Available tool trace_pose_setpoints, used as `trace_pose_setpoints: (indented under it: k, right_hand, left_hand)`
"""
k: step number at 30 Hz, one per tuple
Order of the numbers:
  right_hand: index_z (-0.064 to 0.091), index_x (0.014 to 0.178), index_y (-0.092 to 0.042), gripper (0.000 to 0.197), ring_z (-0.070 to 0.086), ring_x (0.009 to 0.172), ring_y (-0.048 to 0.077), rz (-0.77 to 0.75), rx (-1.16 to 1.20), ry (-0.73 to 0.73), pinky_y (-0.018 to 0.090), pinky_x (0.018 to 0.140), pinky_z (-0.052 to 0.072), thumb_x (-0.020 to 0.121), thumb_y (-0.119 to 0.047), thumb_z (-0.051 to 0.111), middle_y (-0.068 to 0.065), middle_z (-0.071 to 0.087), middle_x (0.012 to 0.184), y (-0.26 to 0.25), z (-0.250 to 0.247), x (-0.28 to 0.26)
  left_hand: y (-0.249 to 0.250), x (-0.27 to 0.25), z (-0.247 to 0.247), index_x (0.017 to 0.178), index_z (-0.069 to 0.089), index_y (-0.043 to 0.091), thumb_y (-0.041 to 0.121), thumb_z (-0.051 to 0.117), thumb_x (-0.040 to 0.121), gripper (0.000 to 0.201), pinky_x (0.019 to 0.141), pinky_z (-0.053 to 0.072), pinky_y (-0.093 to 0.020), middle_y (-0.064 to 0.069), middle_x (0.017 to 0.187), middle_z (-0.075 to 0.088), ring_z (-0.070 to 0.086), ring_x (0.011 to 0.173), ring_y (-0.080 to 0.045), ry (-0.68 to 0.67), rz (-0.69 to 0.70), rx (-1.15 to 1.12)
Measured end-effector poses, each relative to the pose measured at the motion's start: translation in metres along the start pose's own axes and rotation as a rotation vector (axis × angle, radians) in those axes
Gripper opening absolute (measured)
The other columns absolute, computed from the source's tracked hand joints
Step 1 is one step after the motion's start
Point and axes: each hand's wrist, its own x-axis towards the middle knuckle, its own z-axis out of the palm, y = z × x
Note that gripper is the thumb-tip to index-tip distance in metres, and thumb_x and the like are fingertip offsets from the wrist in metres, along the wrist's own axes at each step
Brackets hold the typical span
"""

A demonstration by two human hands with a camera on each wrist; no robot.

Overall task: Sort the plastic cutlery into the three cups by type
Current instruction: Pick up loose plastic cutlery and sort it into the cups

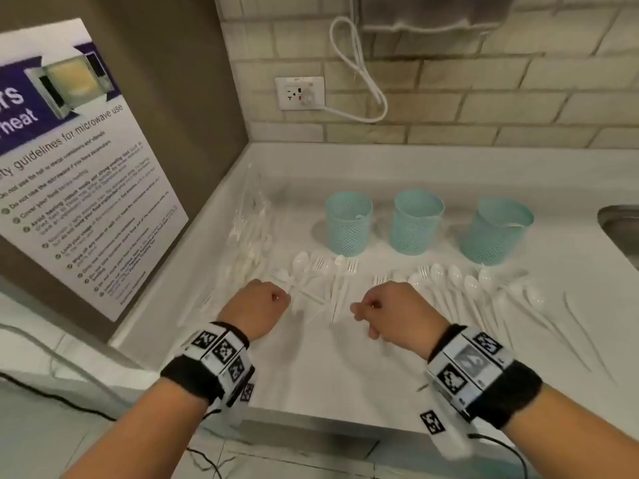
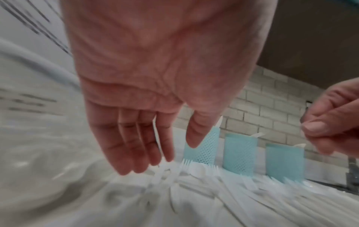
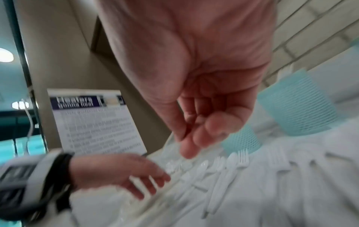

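Clearly the white plastic cutlery [image 1: 345, 285], strewn on the counter [image 1: 345, 368] before three teal cups [image 1: 416, 221], looks light, slick and bendy; best pinched mid-handle. Left hand [image 2: 136, 130] hangs open, right hand [image 3: 200, 122] loosely curled, seemingly holding nothing
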Motion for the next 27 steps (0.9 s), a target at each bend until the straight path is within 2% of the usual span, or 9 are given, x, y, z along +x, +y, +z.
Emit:
trace_pose_setpoints:
  k: [2, 4, 6, 10, 14, 20, 23, 26, 27]
  right_hand:
    - [0.071, 0.091, -0.007, 0.026, 0.067, 0.076, 0.021, 0.003, -0.046, 0.031, 0.029, 0.077, 0.052, 0.092, -0.024, 0.052, 0.012, 0.074, 0.091, -0.002, 0.01, 0.024]
    - [0.068, 0.11, -0.01, 0.027, 0.062, 0.107, 0.026, 0.011, -0.126, 0.011, 0.031, 0.093, 0.048, 0.091, -0.019, 0.05, 0.01, 0.068, 0.114, -0.005, 0.019, 0.045]
    - [0.059, 0.122, -0.01, 0.033, 0.054, 0.119, 0.025, 0.045, -0.175, -0.036, 0.029, 0.099, 0.042, 0.091, -0.019, 0.052, 0.009, 0.058, 0.128, -0.004, 0.026, 0.061]
    - [0.051, 0.128, -0.006, 0.039, 0.052, 0.121, 0.027, 0.067, -0.233, -0.063, 0.03, 0.097, 0.044, 0.09, -0.016, 0.054, 0.012, 0.051, 0.132, -0.003, 0.037, 0.079]
    - [0.055, 0.126, -0.004, 0.035, 0.053, 0.121, 0.027, 0.054, -0.249, -0.093, 0.032, 0.1, 0.045, 0.092, -0.012, 0.049, 0.013, 0.055, 0.131, -0.003, 0.044, 0.087]
    - [0.061, 0.117, -0.002, 0.03, 0.058, 0.114, 0.03, -0.03, -0.214, -0.173, 0.035, 0.097, 0.047, 0.092, -0.009, 0.045, 0.014, 0.061, 0.122, -0.011, 0.058, 0.086]
    - [0.064, 0.117, -0.009, 0.035, 0.058, 0.113, 0.028, -0.106, -0.171, -0.237, 0.033, 0.097, 0.047, 0.089, -0.004, 0.043, 0.01, 0.063, 0.122, -0.014, 0.061, 0.085]
    - [0.06, 0.116, -0.014, 0.033, 0.057, 0.112, 0.026, -0.076, -0.097, -0.106, 0.031, 0.096, 0.045, 0.087, -0.005, 0.046, 0.009, 0.059, 0.122, -0.011, 0.045, 0.086]
    - [0.056, 0.114, -0.014, 0.031, 0.056, 0.11, 0.027, -0.063, -0.083, -0.033, 0.031, 0.094, 0.045, 0.085, -0.005, 0.047, 0.01, 0.056, 0.122, -0.009, 0.038, 0.088]
  left_hand:
    - [0.007, 0.022, 0.0, 0.113, 0.062, 0.008, 0.042, 0.038, 0.096, 0.045, 0.095, 0.044, -0.04, -0.017, 0.121, 0.058, 0.056, 0.11, -0.033, -0.036, -0.088, 0.111]
    - [0.012, 0.041, 0.001, 0.127, 0.053, 0.01, 0.047, 0.029, 0.096, 0.054, 0.101, 0.04, -0.04, -0.016, 0.132, 0.05, 0.047, 0.121, -0.033, -0.077, -0.175, 0.197]
    - [0.015, 0.055, 0.006, 0.134, 0.048, 0.01, 0.054, 0.025, 0.095, 0.063, 0.103, 0.039, -0.041, -0.017, 0.138, 0.047, 0.045, 0.124, -0.032, -0.111, -0.21, 0.268]
    - [0.019, 0.068, 0.01, 0.121, 0.056, 0.007, 0.063, 0.041, 0.089, 0.066, 0.091, 0.047, -0.035, -0.013, 0.124, 0.059, 0.057, 0.111, -0.029, -0.06, -0.238, 0.268]
    - [0.021, 0.068, 0.008, 0.116, 0.058, 0.006, 0.055, 0.058, 0.084, 0.058, 0.084, 0.047, -0.031, -0.01, 0.118, 0.063, 0.06, 0.107, -0.027, -0.04, -0.235, 0.203]
    - [0.02, 0.061, 0.007, 0.126, 0.058, 0.014, 0.035, 0.056, 0.092, 0.04, 0.091, 0.043, -0.027, -0.004, 0.126, 0.061, 0.058, 0.114, -0.021, -0.094, -0.084, 0.165]
    - [0.02, 0.057, 0.008, 0.12, 0.063, 0.014, 0.023, 0.047, 0.093, 0.032, 0.089, 0.046, -0.029, -0.005, 0.12, 0.064, 0.06, 0.108, -0.022, -0.157, -0.014, 0.142]
    - [0.02, 0.053, 0.004, 0.093, 0.064, 0.01, 0.033, 0.05, 0.077, 0.031, 0.069, 0.046, -0.031, -0.006, 0.097, 0.062, 0.06, 0.086, -0.023, -0.258, -0.037, 0.117]
    - [0.021, 0.051, 0.004, 0.1, 0.061, 0.013, 0.041, 0.055, 0.07, 0.041, 0.071, 0.046, -0.03, -0.005, 0.103, 0.057, 0.057, 0.092, -0.022, -0.295, -0.064, 0.138]
